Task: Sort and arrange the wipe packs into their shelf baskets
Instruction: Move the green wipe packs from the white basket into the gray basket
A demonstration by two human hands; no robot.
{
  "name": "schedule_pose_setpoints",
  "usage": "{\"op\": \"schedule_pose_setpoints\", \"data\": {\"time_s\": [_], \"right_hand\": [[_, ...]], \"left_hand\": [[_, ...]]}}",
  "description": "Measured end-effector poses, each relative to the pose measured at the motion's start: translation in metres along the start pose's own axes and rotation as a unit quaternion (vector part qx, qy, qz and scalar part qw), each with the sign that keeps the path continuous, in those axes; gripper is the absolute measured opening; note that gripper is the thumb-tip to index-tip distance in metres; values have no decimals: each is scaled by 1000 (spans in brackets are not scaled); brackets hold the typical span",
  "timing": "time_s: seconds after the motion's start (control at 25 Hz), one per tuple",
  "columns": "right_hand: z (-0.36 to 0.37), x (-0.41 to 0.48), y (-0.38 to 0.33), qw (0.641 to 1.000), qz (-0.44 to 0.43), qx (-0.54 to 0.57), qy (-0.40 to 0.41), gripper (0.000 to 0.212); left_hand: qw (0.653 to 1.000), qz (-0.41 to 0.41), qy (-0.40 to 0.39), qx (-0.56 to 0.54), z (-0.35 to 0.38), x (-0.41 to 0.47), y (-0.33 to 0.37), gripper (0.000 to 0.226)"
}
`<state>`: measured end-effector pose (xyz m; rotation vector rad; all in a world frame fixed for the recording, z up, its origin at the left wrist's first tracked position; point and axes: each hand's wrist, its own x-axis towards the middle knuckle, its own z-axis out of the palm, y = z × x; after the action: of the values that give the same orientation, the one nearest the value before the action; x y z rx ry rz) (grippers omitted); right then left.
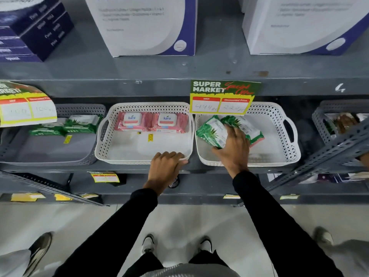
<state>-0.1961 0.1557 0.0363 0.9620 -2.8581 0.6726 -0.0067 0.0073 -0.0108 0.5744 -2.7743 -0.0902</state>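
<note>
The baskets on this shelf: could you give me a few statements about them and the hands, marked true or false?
1. The pink packs lie at the back of the middle white basket. True.
2. The right hand reaches into the grey basket. False: it is in the right white basket, on a green pack.
3. The left hand rests on the middle basket's front rim. True.
4. The left hand holds a pink pack. False: it holds no pack.

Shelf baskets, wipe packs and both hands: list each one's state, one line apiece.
Middle white basket: holds pink packs at back, front bare.
Pink Kara packs: lying flat, side by side.
Right white basket: holds green packs.
Green Origami pack: gripped, tilted.
Right hand: closed on that pack.
Left hand: gripping middle basket's front rim.
Grey basket: green packs at back.
</note>
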Motion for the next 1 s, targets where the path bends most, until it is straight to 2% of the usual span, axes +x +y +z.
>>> {"op": "schedule_pose_setpoints", "data": {"time_s": [0.12, 0.2, 0.4, 0.72, 0.84, 1.0], "right_hand": [[-20, 1, -12, 998, 5, 46, 53, 86], [-28, -2, -43, 995, -40, 72, 50, 85], [-4, -18, -174, 981, -143, 111, -65, 89], [110, -33, -394, 950, -231, 108, -181, 87], [156, -31, -458, 938, -261, 92, -209, 88], [209, -30, -525, 919, -285, 62, -264, 85]], "left_hand": [[998, 0, 17, -52, -9, -1, -13, 38], [997, -9, 47, -56, -21, -9, -38, 37], [993, -37, 106, -31, -55, -48, -141, 25], [987, -96, 127, 6, -100, -145, -341, 20], [986, -116, 119, 1, -97, -165, -386, 18], [989, -110, 98, 4, -93, -173, -402, 24]]}}
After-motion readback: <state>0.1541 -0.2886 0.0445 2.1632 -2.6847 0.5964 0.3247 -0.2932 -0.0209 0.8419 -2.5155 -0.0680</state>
